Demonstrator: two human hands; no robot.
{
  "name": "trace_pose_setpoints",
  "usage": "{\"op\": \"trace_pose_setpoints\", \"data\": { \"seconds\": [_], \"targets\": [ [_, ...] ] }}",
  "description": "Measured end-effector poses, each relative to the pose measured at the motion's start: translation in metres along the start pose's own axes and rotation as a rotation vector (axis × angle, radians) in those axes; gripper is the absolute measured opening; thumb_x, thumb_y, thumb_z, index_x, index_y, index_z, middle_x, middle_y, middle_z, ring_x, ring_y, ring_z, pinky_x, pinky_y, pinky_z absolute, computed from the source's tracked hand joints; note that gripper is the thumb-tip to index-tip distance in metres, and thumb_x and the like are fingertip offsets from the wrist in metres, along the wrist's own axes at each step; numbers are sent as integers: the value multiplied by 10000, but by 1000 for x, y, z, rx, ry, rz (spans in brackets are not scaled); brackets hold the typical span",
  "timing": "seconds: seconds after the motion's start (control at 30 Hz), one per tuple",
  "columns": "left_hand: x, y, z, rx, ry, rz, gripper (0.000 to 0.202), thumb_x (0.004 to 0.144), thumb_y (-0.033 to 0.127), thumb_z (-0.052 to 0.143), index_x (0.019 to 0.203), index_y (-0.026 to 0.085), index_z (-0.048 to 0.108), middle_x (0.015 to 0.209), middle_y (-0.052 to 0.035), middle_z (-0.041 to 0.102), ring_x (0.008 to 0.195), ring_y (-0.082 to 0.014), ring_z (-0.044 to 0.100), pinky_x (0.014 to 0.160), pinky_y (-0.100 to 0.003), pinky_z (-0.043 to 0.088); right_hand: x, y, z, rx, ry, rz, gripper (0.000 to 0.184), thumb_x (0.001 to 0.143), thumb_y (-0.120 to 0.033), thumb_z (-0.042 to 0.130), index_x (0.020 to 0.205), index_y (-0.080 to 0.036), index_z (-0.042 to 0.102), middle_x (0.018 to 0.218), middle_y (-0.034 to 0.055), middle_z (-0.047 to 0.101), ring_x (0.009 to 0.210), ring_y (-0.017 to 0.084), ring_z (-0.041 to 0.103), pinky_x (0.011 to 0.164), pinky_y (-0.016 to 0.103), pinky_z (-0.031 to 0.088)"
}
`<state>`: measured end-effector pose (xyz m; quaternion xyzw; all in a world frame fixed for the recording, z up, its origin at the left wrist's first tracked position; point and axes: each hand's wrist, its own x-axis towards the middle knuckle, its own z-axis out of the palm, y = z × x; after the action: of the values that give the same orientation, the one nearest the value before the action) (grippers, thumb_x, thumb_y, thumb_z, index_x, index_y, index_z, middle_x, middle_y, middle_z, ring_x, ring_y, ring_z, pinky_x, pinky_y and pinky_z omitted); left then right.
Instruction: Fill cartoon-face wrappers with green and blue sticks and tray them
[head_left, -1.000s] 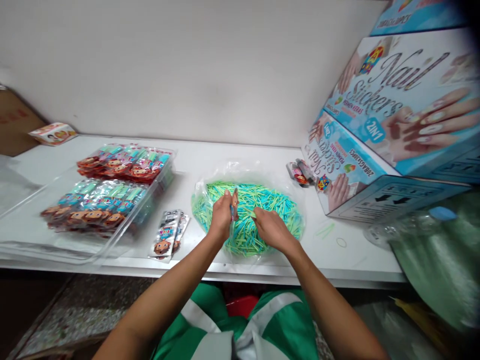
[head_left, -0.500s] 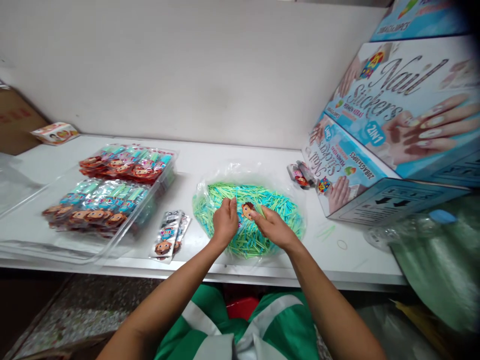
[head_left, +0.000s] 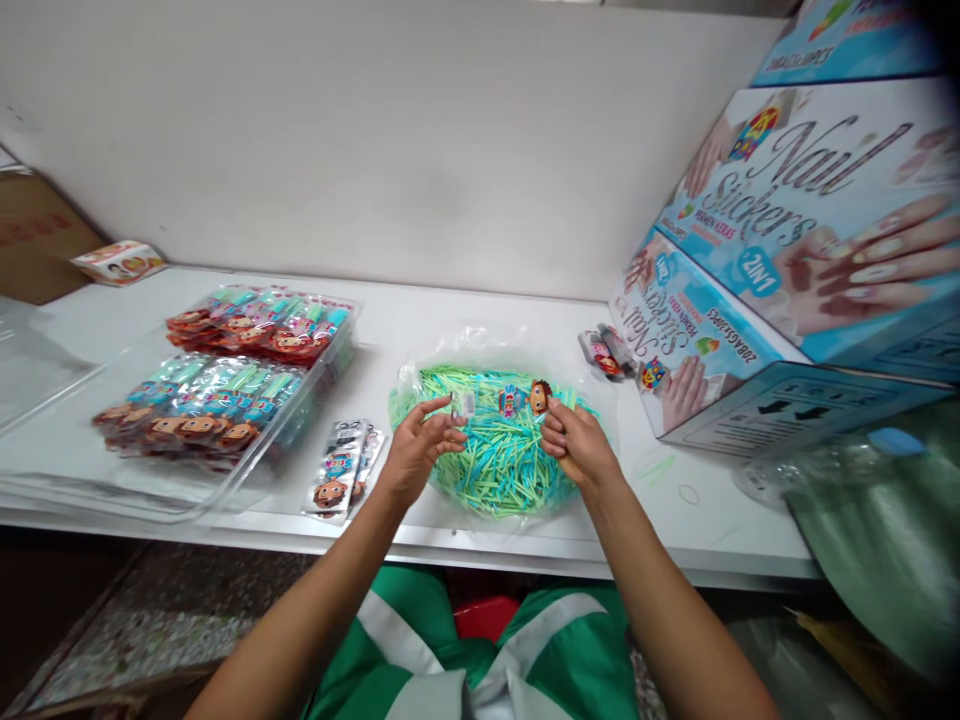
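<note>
Two bare hands over the heap of green and blue plastic sticks (head_left: 495,445) in its clear plastic bag (head_left: 420,375), at the front middle of the white table (head_left: 465,310). The right hand (head_left: 576,448) pinches the end of a small printed sachet with a cartoon face (head_left: 525,398) between thumb and fingertips, holding it out flat above the sticks. The left hand (head_left: 415,450) has its fingers loosely spread and curled, fingertips at the sachet's clear far end; whether it actually grips there I cannot tell.

At nine o'clock from the hands, a short stack of matching flat sachets (head_left: 341,468) lies on the table just beside the bag. Further out at ten o'clock, a clear plastic tray (head_left: 187,505) carries two rows of filled packets with orange cartoon heads (head_left: 225,385). At two o'clock, big light-blue cardboard boxes printed "Nail Stickers" (head_left: 795,260) stand stacked, with a few loose sachets (head_left: 604,352) just beside their lower corner. Far off at ten o'clock, a small printed carton (head_left: 118,262) sits against the wall.
</note>
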<state>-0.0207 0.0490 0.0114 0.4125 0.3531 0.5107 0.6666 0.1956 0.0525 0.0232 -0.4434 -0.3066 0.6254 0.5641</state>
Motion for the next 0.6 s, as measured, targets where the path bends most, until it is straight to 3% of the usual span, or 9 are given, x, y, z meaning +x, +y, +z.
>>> {"op": "trace_pose_setpoints", "data": {
  "seconds": [0.13, 0.23, 0.4, 0.6],
  "targets": [
    [-6, -19, 24, -212, 153, 50, 464, 701, 313, 712, 1125, 169, 592, 1145, -112, 614, 988, -208, 604, 798, -314, 479, -10, 25, 21, 228, 7, 91, 405, 677, -314, 711, 666, -201, 322, 529, -109, 325, 375, 9, 243, 333, 130, 201],
    [2, -20, 36, -257, 313, 101, 381, 744, 345, 670, 1076, 163, 636, 1160, -96, 622, 1104, -206, 556, 868, -295, 446, -21, 44, 32, 227, -35, 155, 403, 687, -344, 706, 676, -200, 330, 544, -102, 349, 385, 11, 261, 342, 135, 211],
    [18, -9, 34, -313, 369, 220, 392, 704, 307, 712, 1044, 128, 633, 988, -86, 695, 1034, -200, 611, 951, -333, 414, -25, 51, 31, 68, -99, 132, 390, 731, -442, 655, 715, -207, 344, 553, -103, 347, 393, 19, 248, 360, 149, 196],
    [23, -5, 30, -179, 378, 174, 476, 761, 463, 612, 1094, 123, 597, 1012, -114, 689, 976, -215, 637, 875, -358, 471, -27, 58, 23, -186, -194, 138, 320, 793, -480, 563, 807, -227, 369, 550, -108, 278, 404, 42, 223, 383, 169, 193]
  ]
}}
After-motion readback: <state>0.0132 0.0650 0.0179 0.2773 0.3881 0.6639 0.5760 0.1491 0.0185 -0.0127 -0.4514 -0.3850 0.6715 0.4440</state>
